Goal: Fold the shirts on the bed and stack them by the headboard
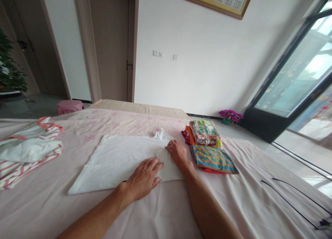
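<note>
A white garment (114, 157) lies spread in a flat, folded shape on the pink bed sheet (166, 211). My left hand (145, 176) rests palm down on its lower middle, fingers stretched out and thumb apart. At the garment's right end, my right hand (178, 153) has its fingers bent together on the cloth, seemingly pinching it; the fingertips are partly hidden. Just beyond that hand, a bit of the white fabric is bunched up. A dark band shows at my left wrist.
Folded clothes sit to the right: a patterned one (204, 131) and a striped one (214, 159). A red-and-white striped garment (31, 149) lies at the left. Two thin black cords (290, 204) cross the right side. A pink stool (70, 106) stands beyond the bed.
</note>
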Demonstrator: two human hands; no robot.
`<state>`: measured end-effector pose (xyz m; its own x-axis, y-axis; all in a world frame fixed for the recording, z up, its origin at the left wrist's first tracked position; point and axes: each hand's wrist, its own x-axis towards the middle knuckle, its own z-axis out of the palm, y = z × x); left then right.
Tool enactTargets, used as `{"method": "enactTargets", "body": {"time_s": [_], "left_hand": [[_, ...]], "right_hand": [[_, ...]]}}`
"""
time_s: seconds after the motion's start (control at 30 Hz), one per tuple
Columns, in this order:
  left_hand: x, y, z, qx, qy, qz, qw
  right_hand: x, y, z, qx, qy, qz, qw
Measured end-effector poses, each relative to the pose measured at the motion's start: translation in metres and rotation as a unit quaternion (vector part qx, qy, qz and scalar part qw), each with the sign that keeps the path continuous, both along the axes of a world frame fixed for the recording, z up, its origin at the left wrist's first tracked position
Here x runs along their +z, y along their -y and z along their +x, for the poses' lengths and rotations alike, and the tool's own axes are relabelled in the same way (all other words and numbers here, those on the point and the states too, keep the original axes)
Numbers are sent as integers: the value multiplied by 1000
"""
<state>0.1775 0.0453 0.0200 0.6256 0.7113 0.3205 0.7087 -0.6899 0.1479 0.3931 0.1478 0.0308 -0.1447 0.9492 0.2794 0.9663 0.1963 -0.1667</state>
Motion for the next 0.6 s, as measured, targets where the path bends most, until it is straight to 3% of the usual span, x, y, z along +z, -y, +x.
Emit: {"method": "enactTargets", "body": {"time_s": [0.27,0.4,0.5,0.6], "left_hand": [[13,0,12,55,-10,-18,998],[9,-4,20,96,-9,-16,995],[-1,-9,20,91,-8,3,996],[-9,-12,17,73,-13,-12,997]], "right_hand": [[-3,-3,-3,-31,12,-4,999],[1,1,-3,-48,31,39,998],[3,6,-8,-1,36,72,997],[-1,9,-11,67,44,34,996]]}}
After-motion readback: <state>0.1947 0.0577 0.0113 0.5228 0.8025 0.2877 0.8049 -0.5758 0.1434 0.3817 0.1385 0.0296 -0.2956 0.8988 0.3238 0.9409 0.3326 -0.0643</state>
